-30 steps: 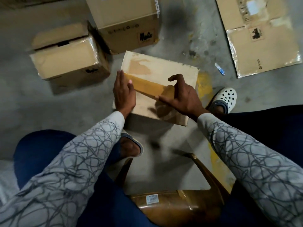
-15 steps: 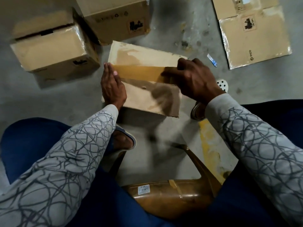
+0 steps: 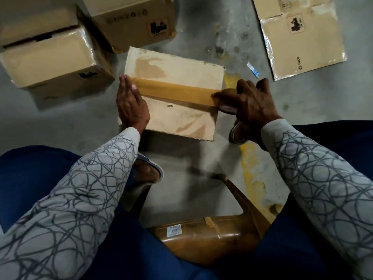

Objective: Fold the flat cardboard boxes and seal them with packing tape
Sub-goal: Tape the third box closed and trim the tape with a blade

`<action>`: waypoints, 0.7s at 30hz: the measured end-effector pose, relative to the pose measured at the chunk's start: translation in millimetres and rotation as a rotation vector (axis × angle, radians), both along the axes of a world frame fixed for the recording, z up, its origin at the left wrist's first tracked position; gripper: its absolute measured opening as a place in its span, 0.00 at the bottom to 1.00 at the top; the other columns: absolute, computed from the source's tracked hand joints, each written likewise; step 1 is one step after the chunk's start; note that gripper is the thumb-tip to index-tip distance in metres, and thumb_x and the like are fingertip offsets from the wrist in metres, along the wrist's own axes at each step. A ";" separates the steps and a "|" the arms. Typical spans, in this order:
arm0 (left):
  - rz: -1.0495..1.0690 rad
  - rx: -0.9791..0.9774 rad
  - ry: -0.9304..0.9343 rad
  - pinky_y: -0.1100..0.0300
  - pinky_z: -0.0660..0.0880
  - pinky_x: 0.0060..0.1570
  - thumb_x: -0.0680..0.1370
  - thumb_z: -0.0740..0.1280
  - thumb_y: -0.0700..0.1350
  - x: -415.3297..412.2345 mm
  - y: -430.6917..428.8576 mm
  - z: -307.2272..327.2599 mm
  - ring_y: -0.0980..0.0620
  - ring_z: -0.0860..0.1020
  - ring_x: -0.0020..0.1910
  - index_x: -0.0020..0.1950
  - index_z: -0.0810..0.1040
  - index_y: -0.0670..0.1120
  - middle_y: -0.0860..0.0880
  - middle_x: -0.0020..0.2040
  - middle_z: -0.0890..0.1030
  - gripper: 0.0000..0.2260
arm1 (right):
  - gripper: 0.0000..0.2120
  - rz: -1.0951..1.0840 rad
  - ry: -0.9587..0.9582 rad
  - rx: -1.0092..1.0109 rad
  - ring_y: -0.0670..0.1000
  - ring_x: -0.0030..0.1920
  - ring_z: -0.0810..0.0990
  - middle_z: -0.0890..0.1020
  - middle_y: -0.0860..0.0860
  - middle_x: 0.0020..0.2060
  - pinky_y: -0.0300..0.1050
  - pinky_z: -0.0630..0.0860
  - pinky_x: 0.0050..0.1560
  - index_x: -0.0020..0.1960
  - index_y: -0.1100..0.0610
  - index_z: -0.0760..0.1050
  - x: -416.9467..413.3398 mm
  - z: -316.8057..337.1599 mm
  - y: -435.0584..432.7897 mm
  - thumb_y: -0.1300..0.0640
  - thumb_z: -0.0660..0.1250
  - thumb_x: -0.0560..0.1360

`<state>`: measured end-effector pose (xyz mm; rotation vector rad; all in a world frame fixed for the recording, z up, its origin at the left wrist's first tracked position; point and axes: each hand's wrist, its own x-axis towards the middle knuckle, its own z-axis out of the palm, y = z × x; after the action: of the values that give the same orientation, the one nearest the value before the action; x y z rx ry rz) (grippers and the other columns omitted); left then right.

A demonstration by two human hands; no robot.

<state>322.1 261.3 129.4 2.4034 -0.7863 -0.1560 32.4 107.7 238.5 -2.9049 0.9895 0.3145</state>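
Concrete floor (image 3: 60, 122) bearing a closed cardboard box (image 3: 181, 71), centre. Left hand (image 3: 131, 106), fingers straight and together, presses the left end of the brown tape strip (image 3: 173, 91) spanning the top. Right hand (image 3: 252, 102), fingers curled, grips the tape roll (image 3: 227, 109) at the box's right edge.

Dim, cool light, coming from above and ahead; soft shadow spills off the box (image 3: 181, 67) toward the camera. Glare streaks the flat cardboard sheet (image 3: 302, 47). Edges bend.
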 end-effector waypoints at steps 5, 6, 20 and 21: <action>0.003 -0.015 -0.029 0.59 0.59 0.74 0.85 0.51 0.48 -0.9 0.9 -0.3 0.46 0.67 0.75 0.76 0.67 0.40 0.43 0.76 0.67 0.22 | 0.37 0.008 0.084 -0.118 0.59 0.47 0.72 0.72 0.57 0.49 0.56 0.60 0.51 0.76 0.38 0.62 -5.0 -12.6 9.7 0.64 0.61 0.72; -0.001 -0.010 -0.033 0.58 0.59 0.74 0.85 0.51 0.48 -1.2 1.0 -0.2 0.45 0.67 0.75 0.76 0.67 0.40 0.42 0.76 0.67 0.22 | 0.37 0.005 0.092 -0.122 0.59 0.47 0.72 0.72 0.57 0.49 0.55 0.60 0.52 0.76 0.38 0.62 -5.8 -14.7 10.0 0.64 0.62 0.72; -0.039 0.067 -0.037 0.61 0.55 0.74 0.85 0.50 0.52 0.6 0.7 -2.2 0.47 0.64 0.76 0.78 0.64 0.42 0.44 0.78 0.64 0.24 | 0.34 -0.102 0.154 -0.016 0.61 0.53 0.73 0.74 0.59 0.54 0.62 0.66 0.57 0.78 0.35 0.57 -5.1 -37.1 14.8 0.60 0.57 0.77; -0.043 0.071 -0.040 0.60 0.56 0.74 0.85 0.50 0.52 0.6 0.1 -2.3 0.47 0.64 0.76 0.78 0.64 0.42 0.44 0.78 0.64 0.24 | 0.37 -0.104 0.169 0.001 0.61 0.54 0.73 0.73 0.59 0.56 0.63 0.67 0.58 0.79 0.35 0.54 -6.1 -36.6 15.1 0.60 0.60 0.76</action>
<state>322.7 261.4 127.2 2.4640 -0.8647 -0.1560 26.3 122.8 201.9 -2.8506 1.1581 0.5609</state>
